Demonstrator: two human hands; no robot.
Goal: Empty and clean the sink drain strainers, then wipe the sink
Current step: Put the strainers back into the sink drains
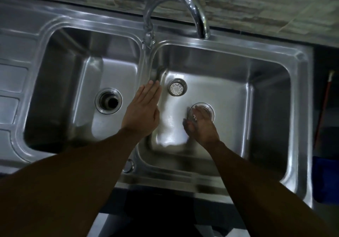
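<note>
A steel double sink (183,180) fills the view. The left basin's drain (108,100) is an open hole with no strainer in it. In the right basin, one perforated strainer (177,89) lies loose on the floor near the divider. My left hand (142,111) lies flat, fingers together and stretched out, against the divider wall between the basins. My right hand (200,124) is blurred over the right basin's drain (205,109), fingers on a second strainer at the drain's rim. Wet sheen covers the basin floor between my hands.
The curved chrome tap (199,15) arches from the back rim toward the divider. A ribbed draining board (9,97) lies at the far left. A small round plug (128,165) sits on the front rim. A red-handled stick (324,104) and a blue object (325,178) stand beyond the right edge.
</note>
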